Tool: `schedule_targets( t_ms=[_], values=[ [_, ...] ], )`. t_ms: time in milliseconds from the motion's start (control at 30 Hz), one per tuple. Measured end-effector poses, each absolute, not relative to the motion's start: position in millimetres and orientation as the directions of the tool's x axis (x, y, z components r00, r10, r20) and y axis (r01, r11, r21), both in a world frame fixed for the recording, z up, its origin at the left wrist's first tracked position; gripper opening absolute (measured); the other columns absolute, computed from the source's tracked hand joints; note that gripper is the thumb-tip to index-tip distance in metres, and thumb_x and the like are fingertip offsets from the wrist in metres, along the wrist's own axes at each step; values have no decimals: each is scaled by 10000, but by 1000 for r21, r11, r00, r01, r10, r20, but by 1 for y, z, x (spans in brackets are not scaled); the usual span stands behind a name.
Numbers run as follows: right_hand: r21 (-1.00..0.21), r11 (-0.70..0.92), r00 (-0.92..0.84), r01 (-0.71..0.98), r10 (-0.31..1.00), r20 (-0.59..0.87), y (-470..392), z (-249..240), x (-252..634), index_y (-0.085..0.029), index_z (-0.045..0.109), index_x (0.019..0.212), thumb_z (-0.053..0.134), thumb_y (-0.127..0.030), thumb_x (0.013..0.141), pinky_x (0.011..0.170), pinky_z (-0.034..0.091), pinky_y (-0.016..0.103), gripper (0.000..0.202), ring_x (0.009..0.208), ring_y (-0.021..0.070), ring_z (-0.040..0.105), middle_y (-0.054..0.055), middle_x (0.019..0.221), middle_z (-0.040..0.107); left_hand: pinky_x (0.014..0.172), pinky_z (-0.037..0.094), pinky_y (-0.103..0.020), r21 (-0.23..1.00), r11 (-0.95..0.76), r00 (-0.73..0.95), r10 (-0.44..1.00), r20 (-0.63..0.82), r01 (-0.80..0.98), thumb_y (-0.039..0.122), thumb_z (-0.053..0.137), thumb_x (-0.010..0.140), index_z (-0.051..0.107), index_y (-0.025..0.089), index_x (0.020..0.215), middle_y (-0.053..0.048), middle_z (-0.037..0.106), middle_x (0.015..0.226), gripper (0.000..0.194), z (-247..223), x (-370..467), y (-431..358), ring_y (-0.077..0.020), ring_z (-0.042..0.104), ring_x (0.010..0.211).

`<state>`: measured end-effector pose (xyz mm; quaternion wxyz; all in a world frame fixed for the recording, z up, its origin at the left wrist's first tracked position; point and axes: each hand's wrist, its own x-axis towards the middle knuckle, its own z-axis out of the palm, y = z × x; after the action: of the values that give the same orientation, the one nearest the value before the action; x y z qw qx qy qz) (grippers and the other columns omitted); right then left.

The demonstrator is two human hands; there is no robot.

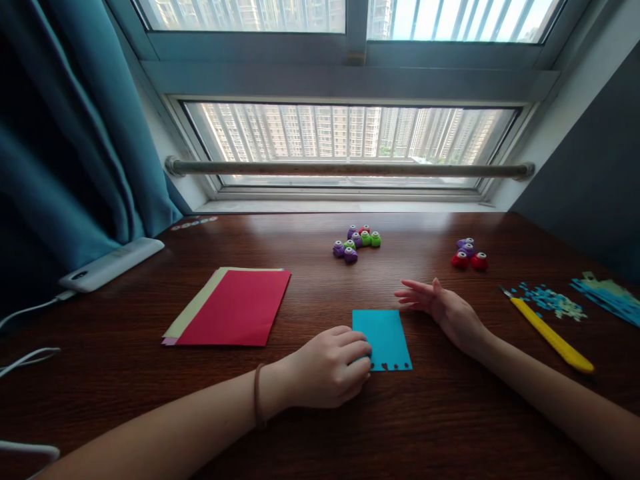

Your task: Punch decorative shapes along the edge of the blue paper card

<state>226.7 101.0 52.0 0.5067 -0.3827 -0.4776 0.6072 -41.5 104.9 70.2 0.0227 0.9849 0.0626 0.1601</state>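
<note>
A small blue sheet of paper lies flat on the dark wooden table, with small notches along its near edge. My left hand rests over its left side, fingers curled and closed onto the paper; the fingertips are partly hidden. To the right of the sheet, my right hand is open with its fingers stretched out towards the sheet's far right corner, and it holds nothing. A yellow craft knife with a pointed metal tip lies to the right, beside tiny blue and pale green paper scraps.
Red paper lies stacked over pale sheets on the left. Small purple, green and red toy figures stand at the back, with another cluster farther right. Blue and green strips, a white power strip and cables flank the table.
</note>
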Motion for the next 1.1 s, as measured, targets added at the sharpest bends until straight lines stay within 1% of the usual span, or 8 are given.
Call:
schedule_targets(
  t_ms=[133,233,333,633,833,933,1000,1100],
  values=[
    [-966,-50,-174,-254,985,-5,99,53,226,-156,566,1163,406,-476,900,906,373,427,444,1022,253,557,136,1104,603,789,468,-340,89,-991,937,127,324,104,290,460,874,539,144,866,-97,611,924,166,74,-42,103,-212,549,888],
    [-984,-43,-127,-171,992,-21,99,53,227,-162,568,1157,560,-401,841,891,396,397,397,975,228,579,121,1051,630,792,465,-348,102,-988,943,138,302,112,335,463,876,540,124,958,-123,601,987,239,76,-41,102,-230,537,906],
    [-996,-40,-105,-81,994,-32,99,51,227,-139,596,1111,602,-396,814,870,416,382,393,888,210,609,119,959,659,782,463,-344,118,-985,954,156,258,129,360,456,881,535,105,1014,-129,590,994,298,78,-40,101,-229,529,881],
    [-999,-2,-108,42,994,-6,99,52,222,-121,614,1039,553,-432,838,710,473,290,375,755,176,635,109,864,677,769,463,-351,103,-958,933,283,221,266,328,424,893,534,100,1039,-112,573,963,293,71,-40,100,-225,512,859],
    [-961,154,-204,230,973,107,123,48,214,-99,592,1009,364,-454,916,547,473,253,431,683,180,649,121,834,672,785,471,-346,92,-952,925,307,224,294,301,426,890,543,122,1003,-106,568,964,242,70,-39,100,-218,529,878],
    [-773,390,-225,500,921,319,154,51,199,-124,537,1113,325,-352,937,609,510,279,357,738,172,644,107,927,659,813,468,-369,111,-943,917,332,220,315,293,432,884,550,131,1008,-98,568,1020,236,72,-40,99,-225,520,903],
    [-666,470,-259,579,881,396,179,54,185,-152,482,1203,456,-258,881,750,505,327,340,891,193,610,99,1043,625,856,455,-389,115,-940,905,339,257,320,285,442,879,554,135,1018,-100,557,1094,233,72,-40,100,-244,506,977],
    [-552,552,-344,625,829,440,214,57,165,-166,454,1261,570,-107,765,983,361,394,513,1125,232,467,101,1213,527,904,438,-404,94,-938,870,345,352,333,272,452,875,563,129,1023,-109,554,1135,234,70,-41,100,-264,486,1065]
  ],
)
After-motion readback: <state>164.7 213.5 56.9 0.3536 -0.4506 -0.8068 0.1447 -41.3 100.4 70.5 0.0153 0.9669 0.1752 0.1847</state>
